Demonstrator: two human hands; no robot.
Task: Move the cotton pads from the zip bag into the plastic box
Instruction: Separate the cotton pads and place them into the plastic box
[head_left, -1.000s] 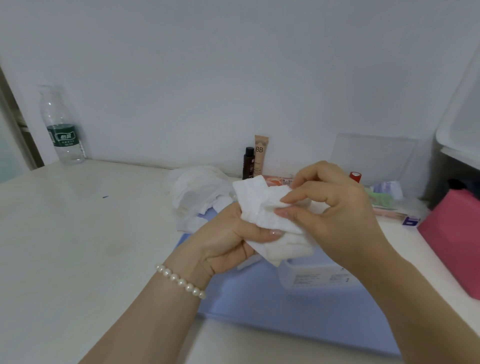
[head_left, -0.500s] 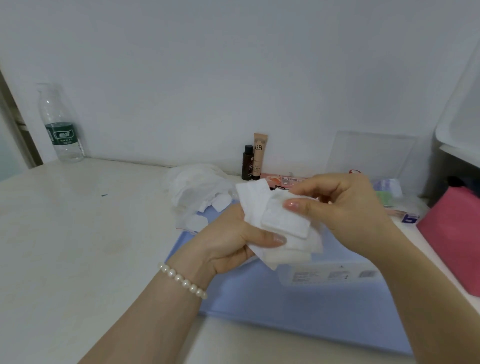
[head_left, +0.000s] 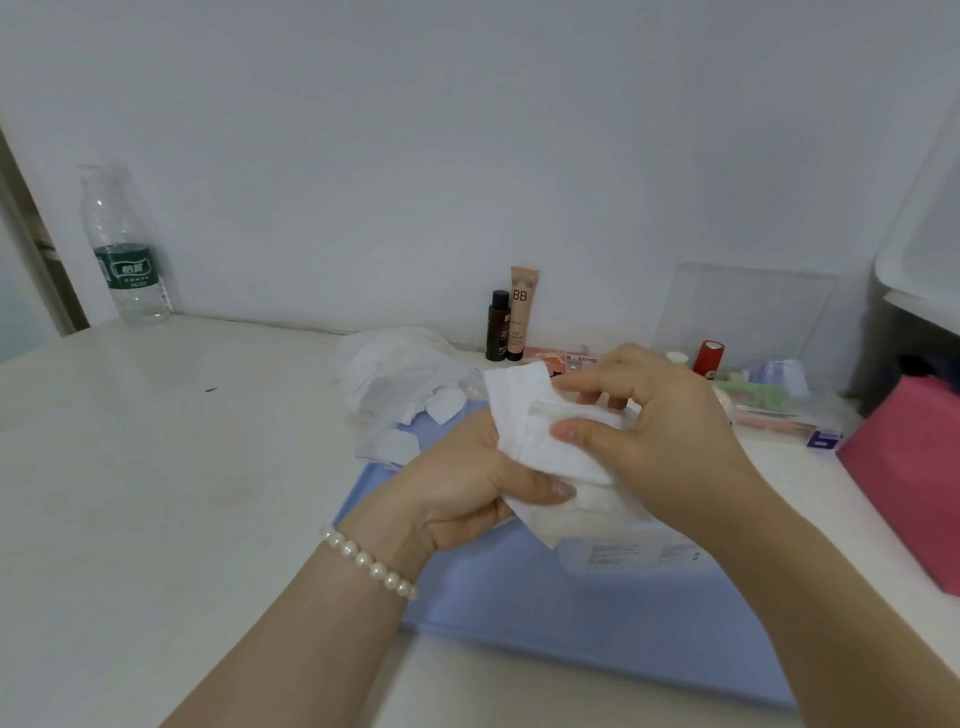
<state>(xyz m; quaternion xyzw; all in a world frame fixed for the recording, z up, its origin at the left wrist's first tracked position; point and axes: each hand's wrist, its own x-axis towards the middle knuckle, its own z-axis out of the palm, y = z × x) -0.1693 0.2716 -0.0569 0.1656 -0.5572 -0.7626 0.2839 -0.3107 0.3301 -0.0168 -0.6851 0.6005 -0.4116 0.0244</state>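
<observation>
My left hand grips a stack of white cotton pads from below, thumb across its lower edge. My right hand pinches the top pad of that stack between thumb and fingers. Both hands hover over the clear plastic box, which stands on a blue mat and is mostly hidden behind them. The crumpled zip bag lies behind on the table, with loose pads spilling from its mouth.
A water bottle stands at the back left. A dark bottle and a BB tube stand against the wall. Small cosmetics clutter the back right, beside a pink box.
My right hand drew one pad off the stack to the right, then came back onto the stack, where it now pinches the top pad. My left hand has kept its hold.
</observation>
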